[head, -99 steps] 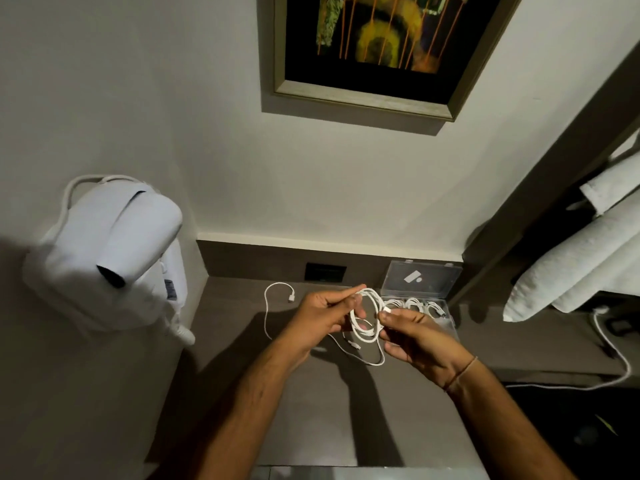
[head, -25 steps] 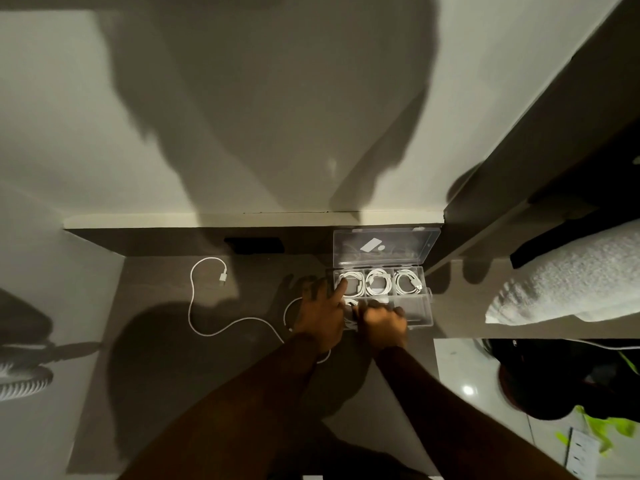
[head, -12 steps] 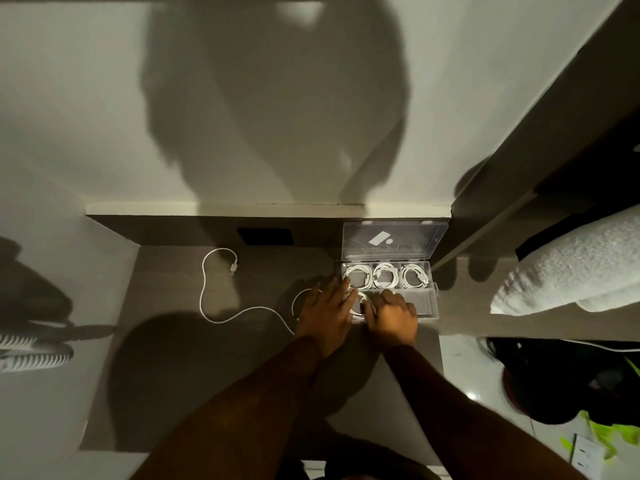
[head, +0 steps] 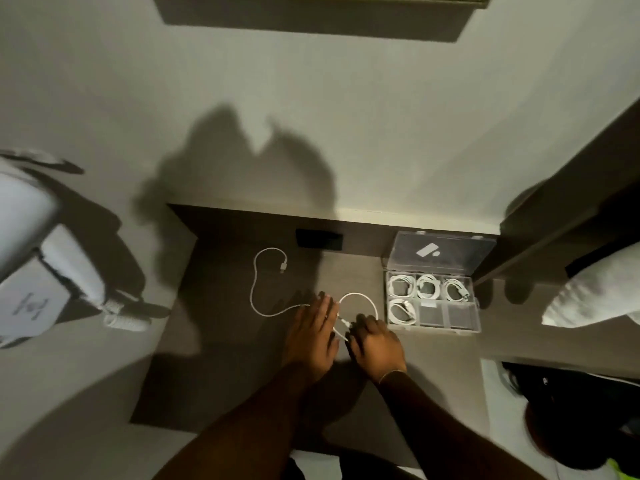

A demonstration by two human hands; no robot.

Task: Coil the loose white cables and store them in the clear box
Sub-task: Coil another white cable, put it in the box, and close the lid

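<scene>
A clear box (head: 464, 320) stands at the counter's right with its lid (head: 443, 252) raised against the wall. Three back compartments each hold a coiled white cable (head: 427, 287), and the front-left compartment holds another coil (head: 401, 311). A loose white cable (head: 254, 292) snakes over the grey counter from a plug near the wall to my hands. My left hand (head: 311, 336) lies over it with fingers stretched out. My right hand (head: 375, 344) is curled on the cable's looped end, just left of the box.
A wall-mounted white hair dryer (head: 38, 271) with a curly cord (head: 124, 318) hangs at the left. A black socket (head: 318, 239) sits in the back panel. Rolled white towels (head: 595, 296) lie on the right, above a dark bag (head: 571, 410).
The coil I held four seconds ago now lies in the box's front-left compartment. Both hands have drawn back from the box to the loose cable on the counter.
</scene>
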